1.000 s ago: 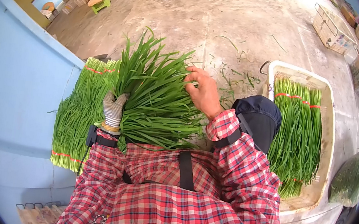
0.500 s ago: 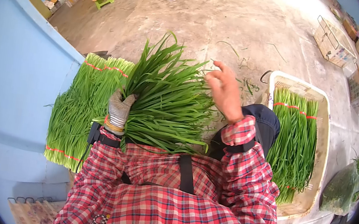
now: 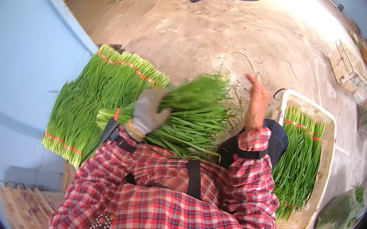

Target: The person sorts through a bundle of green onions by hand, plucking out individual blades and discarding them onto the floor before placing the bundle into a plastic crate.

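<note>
My left hand (image 3: 149, 110), in a grey work glove, is closed round a leafy bunch of garlic chives (image 3: 191, 127) lying across my lap. The bunch's pale stem end, with a red tie, sticks out to the left of the glove; its upper leaves are blurred. My bare right hand (image 3: 257, 103) is raised just beyond the leaf tips, fingers stretched out and holding nothing. Left of the glove, a pile of tied garlic chives (image 3: 99, 90) stands against the blue wall, its stem ends facing both ways.
On my right a white plastic crate (image 3: 324, 177) holds several bundles of chives with red ties. Behind it lies a clear bag (image 3: 341, 211) of green trimmings. Loose leaf scraps (image 3: 238, 98) litter the floor. A blue wall (image 3: 10, 70) rises close on my left.
My left hand has moved right and turned, bringing the bunch's tied stem end into view. The leaf tips have dropped lower. My right hand has shifted right, fingers now pointing up.
</note>
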### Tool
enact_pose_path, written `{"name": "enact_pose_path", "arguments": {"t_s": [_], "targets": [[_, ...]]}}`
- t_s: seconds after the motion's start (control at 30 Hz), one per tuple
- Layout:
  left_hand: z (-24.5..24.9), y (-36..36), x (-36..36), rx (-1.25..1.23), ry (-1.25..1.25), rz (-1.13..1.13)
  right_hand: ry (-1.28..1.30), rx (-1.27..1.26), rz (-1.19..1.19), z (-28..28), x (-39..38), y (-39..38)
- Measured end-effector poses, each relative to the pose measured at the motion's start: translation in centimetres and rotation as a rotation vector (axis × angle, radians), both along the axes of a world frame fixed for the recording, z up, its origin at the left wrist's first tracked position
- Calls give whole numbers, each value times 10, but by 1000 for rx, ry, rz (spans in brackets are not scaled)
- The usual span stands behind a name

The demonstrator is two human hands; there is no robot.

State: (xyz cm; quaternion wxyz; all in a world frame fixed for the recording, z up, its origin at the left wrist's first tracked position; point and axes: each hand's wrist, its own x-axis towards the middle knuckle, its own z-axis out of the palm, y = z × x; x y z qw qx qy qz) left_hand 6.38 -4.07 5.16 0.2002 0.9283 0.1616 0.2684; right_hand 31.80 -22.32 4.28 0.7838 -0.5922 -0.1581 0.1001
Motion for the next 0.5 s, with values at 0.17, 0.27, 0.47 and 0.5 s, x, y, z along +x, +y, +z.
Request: {"name": "enact_pose_path", "arguments": {"t_s": [0.17, 0.27, 0.47, 0.5], "targets": [[-13, -66, 18, 295, 434, -150, -1000, -382, -34, 59, -55, 24], [-143, -83, 37, 427, 169, -126, -1133, -582, 382, 64, -136, 64], [-100, -109, 12, 277, 283, -183, -1208, -775, 665, 20, -215, 124], [-100, -109, 9, 263, 282, -191, -1179, -779, 577, 13, -222, 130]]}}
